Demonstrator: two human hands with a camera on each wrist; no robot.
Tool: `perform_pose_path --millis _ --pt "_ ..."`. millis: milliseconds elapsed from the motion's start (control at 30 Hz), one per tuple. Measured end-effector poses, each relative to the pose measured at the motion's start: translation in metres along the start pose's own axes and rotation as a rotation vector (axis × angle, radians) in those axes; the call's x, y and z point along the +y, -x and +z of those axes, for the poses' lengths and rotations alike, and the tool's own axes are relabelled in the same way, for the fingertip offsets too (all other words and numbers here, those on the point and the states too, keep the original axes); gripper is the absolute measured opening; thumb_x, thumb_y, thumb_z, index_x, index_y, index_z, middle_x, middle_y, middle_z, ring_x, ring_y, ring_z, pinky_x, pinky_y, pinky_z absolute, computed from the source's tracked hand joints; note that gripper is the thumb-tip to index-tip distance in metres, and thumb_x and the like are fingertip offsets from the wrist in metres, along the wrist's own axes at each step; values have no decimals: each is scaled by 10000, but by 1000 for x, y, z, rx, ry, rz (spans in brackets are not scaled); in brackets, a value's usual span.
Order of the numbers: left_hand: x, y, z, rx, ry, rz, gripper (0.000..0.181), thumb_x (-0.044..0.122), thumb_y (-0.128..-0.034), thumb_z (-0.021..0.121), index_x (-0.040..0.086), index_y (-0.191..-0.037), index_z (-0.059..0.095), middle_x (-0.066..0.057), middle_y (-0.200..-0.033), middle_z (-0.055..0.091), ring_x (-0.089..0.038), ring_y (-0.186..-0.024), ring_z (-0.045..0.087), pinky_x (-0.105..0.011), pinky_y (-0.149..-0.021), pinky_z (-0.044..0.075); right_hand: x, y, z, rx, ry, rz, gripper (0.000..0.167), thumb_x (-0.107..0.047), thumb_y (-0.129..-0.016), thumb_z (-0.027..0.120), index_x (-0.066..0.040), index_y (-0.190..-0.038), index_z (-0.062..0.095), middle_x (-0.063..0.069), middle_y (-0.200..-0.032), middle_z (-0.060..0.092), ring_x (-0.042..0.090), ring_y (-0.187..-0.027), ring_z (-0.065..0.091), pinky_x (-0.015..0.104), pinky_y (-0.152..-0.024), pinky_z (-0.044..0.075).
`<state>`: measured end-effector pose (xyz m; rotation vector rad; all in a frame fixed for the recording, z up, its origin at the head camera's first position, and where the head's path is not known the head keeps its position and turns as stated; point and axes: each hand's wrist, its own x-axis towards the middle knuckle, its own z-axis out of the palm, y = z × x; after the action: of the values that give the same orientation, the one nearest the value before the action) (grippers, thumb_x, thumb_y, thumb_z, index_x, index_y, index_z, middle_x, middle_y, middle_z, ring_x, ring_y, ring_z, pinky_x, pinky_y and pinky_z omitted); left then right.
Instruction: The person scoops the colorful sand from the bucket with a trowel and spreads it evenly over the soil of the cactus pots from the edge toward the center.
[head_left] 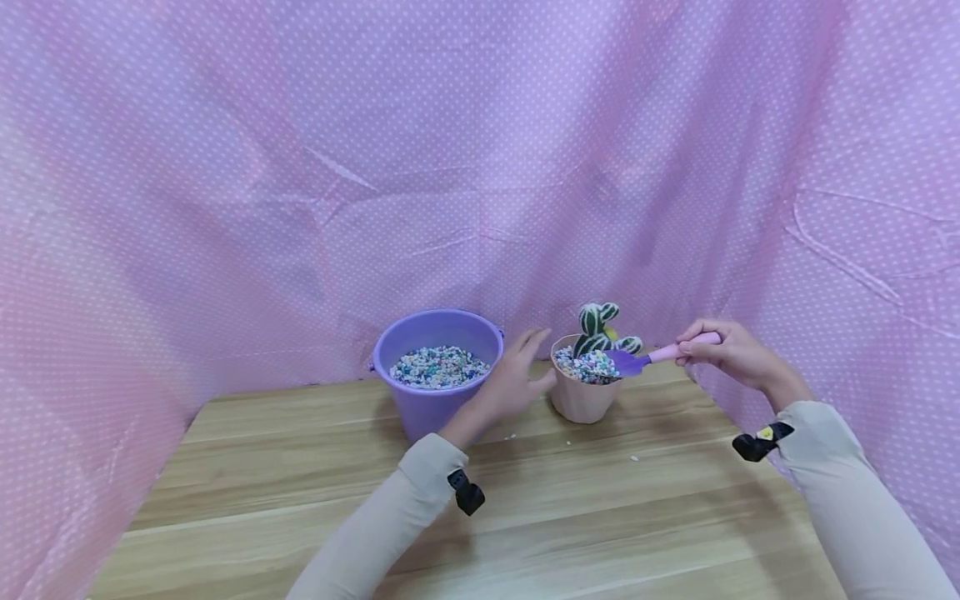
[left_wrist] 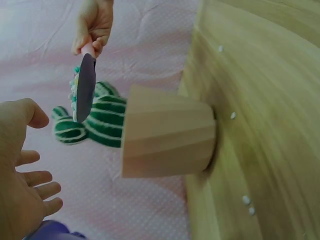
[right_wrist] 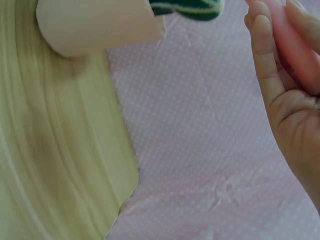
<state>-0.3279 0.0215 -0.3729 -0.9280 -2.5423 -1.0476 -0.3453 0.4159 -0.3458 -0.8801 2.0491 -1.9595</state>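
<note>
My right hand (head_left: 731,354) grips the pink handle of a small toy shovel (head_left: 665,353). Its purple blade, heaped with small coloured pebbles (left_wrist: 74,92), is over the rim of a peach flowerpot (head_left: 583,402). In that pot stands a green and white cactus (head_left: 590,321), with more coloured pebbles about its base in the head view. Between the pot and a purple bucket (head_left: 427,414), my left hand (head_left: 512,382) is held with fingers spread, holding nothing. In the right wrist view the shovel's handle (right_wrist: 295,47) lies between thumb and fingers; the blade is out of frame.
Many coloured pebbles (head_left: 437,368) lie inside the bucket. Several stray white pebbles (left_wrist: 246,200) are scattered on the wooden table (head_left: 300,467) in front of the pot. Pink dotted cloth (head_left: 450,167) hangs behind and at both sides.
</note>
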Motion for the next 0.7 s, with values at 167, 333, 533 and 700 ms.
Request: perform_pose_path --millis 167,333,533,700 --pt "-3 -3 14 -37 -9 -59 714 287 -971 634 198 -1605 319 -98 -1632 373 -311 -1478 414 -510 -1204 384 5 8 -6 6 -17 21 382 202 -964 438 -29 -1041 732 69 -953 766 167 -849 769 242 -765 629" --pt "-15 -11 31 -20 2 -105 679 302 -987 608 219 -1601 331 -98 -1632 378 -313 -1482 411 -534 -1191 393 9 11 -11 0 -12 33 367 194 -969 439 -22 -1045 727 73 -957 765 169 -850 767 248 -763 629" --pt "-29 -22 52 15 118 -109 634 232 -999 585 125 -1583 361 -138 -1605 411 -304 -1482 409 -445 -1236 352 15 11 -17 -38 -24 29 407 205 -970 403 -32 -1054 723 85 -948 770 157 -846 758 250 -757 628" --pt "-38 -32 70 10 172 -137 638 249 -1024 556 64 -1590 326 -163 -1625 373 -316 -1507 364 -460 -1260 303 20 11 -23 -66 -5 41 443 209 -971 386 -60 -1059 726 77 -936 780 148 -850 757 250 -765 627"
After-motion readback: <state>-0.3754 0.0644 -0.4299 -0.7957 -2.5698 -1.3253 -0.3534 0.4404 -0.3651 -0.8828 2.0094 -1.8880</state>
